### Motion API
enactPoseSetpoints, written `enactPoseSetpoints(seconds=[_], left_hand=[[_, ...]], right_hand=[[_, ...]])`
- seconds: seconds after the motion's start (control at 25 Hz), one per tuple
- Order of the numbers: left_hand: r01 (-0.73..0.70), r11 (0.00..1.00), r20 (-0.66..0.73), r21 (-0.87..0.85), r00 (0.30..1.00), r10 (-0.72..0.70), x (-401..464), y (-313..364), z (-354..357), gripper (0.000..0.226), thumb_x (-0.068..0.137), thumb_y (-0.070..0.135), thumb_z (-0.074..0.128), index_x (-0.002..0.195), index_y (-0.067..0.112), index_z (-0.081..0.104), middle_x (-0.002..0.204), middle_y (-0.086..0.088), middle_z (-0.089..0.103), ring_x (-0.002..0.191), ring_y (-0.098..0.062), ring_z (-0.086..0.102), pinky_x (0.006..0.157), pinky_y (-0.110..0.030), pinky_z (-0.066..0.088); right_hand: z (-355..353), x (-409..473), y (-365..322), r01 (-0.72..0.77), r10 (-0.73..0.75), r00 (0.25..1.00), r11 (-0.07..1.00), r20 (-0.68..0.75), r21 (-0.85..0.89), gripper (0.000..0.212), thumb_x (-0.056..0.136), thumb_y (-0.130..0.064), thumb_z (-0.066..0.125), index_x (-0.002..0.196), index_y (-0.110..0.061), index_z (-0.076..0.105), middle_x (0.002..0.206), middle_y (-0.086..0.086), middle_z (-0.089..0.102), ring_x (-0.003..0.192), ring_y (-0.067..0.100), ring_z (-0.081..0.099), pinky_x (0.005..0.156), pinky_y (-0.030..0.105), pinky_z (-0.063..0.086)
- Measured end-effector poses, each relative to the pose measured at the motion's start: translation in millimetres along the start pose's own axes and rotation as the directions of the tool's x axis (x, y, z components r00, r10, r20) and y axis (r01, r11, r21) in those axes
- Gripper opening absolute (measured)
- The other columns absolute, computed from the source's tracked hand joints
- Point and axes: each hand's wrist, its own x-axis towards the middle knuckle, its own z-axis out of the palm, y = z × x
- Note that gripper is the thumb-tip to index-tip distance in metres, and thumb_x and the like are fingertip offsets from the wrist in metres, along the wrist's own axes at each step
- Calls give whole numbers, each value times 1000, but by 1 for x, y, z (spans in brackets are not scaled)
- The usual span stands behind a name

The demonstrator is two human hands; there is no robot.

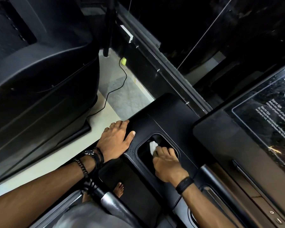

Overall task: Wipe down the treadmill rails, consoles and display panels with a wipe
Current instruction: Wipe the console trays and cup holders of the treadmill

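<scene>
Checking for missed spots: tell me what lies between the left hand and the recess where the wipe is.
In the head view, only a bare strip of black console top separates the left hand from the recess, where the right hand holds the wipe.

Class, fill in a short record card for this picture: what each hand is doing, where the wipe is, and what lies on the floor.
left hand: rests flat on the edge of the console
right hand: holds the wipe
wipe: white, crumpled, inside the console's recessed tray
display panel: to the right, untouched
floor: black cable, bare foot
</scene>
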Motion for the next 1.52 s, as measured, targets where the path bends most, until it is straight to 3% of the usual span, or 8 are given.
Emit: enactPoseSetpoints(seconds=[0.08, 0.24, 0.36, 0.52, 0.76, 0.96, 1.4, 1.52], left_hand=[[-4, 1000, -5, 4, 1000, 4, 1, 0, 1, 65, 99, 57, 28, 149, 16, 38, 141, -6, 52, 128, -27, 49, 106, -43, 40], [6, 1000, -16, -18, 1000, -6, 3, 2, 0, 56, 102, 48, 39, 147, 15, 40, 141, -7, 53, 129, -28, 48, 106, -44, 38], [3, 1000, -17, -27, 1000, -4, 5, 3, 0, 56, 102, 48, 39, 147, 14, 40, 142, -8, 52, 130, -28, 48, 107, -44, 38], [1, 999, -12, -35, 1000, -1, 2, 4, -4, 56, 102, 48, 38, 147, 14, 40, 142, -9, 52, 130, -29, 48, 106, -45, 39], [-2, 999, 16, -54, 1000, 3, 2, 3, -6, 57, 103, 48, 36, 148, 14, 38, 145, -12, 49, 133, -31, 45, 108, -47, 37], [-13, 998, 32, -54, 999, 15, 1, 3, -8, 57, 104, 46, 35, 149, 11, 37, 146, -15, 47, 133, -33, 44, 109, -48, 37], [3, 999, 27, -43, 1000, -2, -2, 5, -2, 56, 105, 46, 33, 147, 11, 38, 146, -15, 47, 132, -34, 44, 107, -49, 37], [6, 995, 34, -99, 999, -3, 1, -3, -4, 58, 104, 48, 36, 151, 13, 36, 149, -13, 46, 136, -33, 43, 110, -48, 36]], right_hand=[[-2, -2, -4, -5, 8, 997, 999, 72, -38, 33, 95, -9, 46, 127, -14, 54, 137, 12, 49, 127, 30, 42, 111, 44, 21], [-4, -1, -4, 137, -177, 984, 844, 27, 519, 29, 93, 0, 43, 116, -8, 57, 137, 12, 55, 131, 30, 48, 103, 34, 38], [3, 2, 4, 90, -83, 996, 900, -37, 425, 40, 93, -5, 46, 132, -12, 56, 154, 5, 37, 142, 23, 34, 115, 39, 22], [7, -8, -1, 12, -14, 1000, 941, 2, 337, 35, 89, -1, 44, 113, -19, 62, 115, -6, 59, 115, 21, 51, 106, 37, 23], [12, -12, -5, -6, 89, 984, 876, -151, 482, 29, 90, -4, 47, 69, -23, 49, 61, -10, 43, 65, 6, 44, 90, 33, 22], [15, -12, -9, -56, 172, 977, 779, -127, 625, 13, 95, -16, 55, 99, -23, 66, 92, -8, 72, 96, 13, 62, 91, 31, 22], [7, -6, -13, -75, 179, 979, 757, -96, 649, 27, 97, -17, 53, 106, -39, 65, 99, -16, 67, 109, 8, 61, 96, 32, 22], [11, 8, -22, 18, 245, 956, 491, -158, 871, 16, 94, -20, 60, 96, -29, 73, 86, -11, 73, 87, 8, 66, 94, 40, 49]])
